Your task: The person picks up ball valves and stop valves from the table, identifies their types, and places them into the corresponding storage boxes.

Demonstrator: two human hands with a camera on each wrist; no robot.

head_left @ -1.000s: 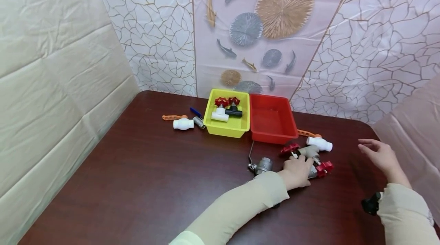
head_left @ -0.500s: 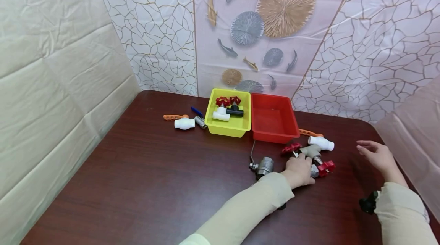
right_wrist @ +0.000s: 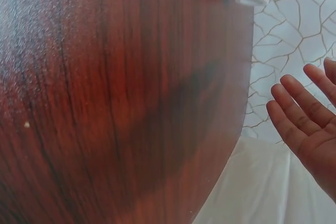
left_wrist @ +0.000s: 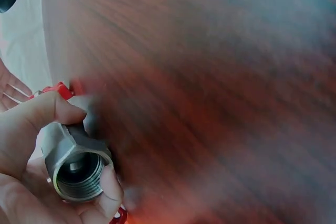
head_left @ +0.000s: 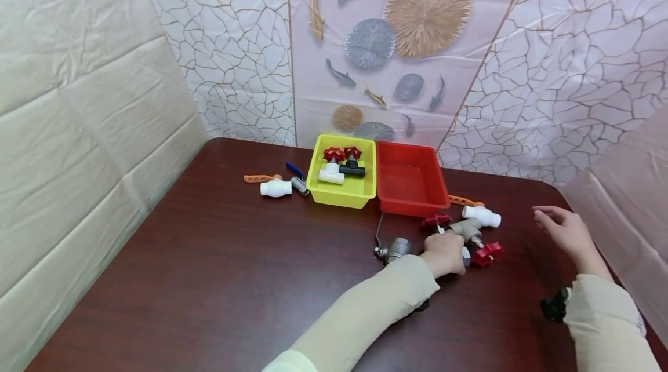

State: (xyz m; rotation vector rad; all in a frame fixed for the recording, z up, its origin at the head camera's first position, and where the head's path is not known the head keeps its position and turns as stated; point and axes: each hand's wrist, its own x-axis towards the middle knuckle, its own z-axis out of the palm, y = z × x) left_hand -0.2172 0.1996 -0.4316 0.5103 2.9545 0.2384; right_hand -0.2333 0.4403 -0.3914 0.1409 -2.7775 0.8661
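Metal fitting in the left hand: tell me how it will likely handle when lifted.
The metal fitting is probably heavy for its size, given its thick metal wall. It should stay rigid, as nothing flexible shows on it. Its flat sides likely resist rolling and help the left hand grip.

The left sleeve (head_left: 360, 308), as I see it from here, is plain cream cloth, lightly creased, with a wide cuff; at its near end I make out a paler, faintly greenish fabric (head_left: 292, 362). The right sleeve (head_left: 607, 325) matches in colour, its cuff bunched in soft folds. I can see a chunky black device (head_left: 554, 306) at the right cuff and a dark sliver (head_left: 421, 306) under the left one. Both hands, left hand (head_left: 443, 251) and right hand (head_left: 566, 236), are bare.
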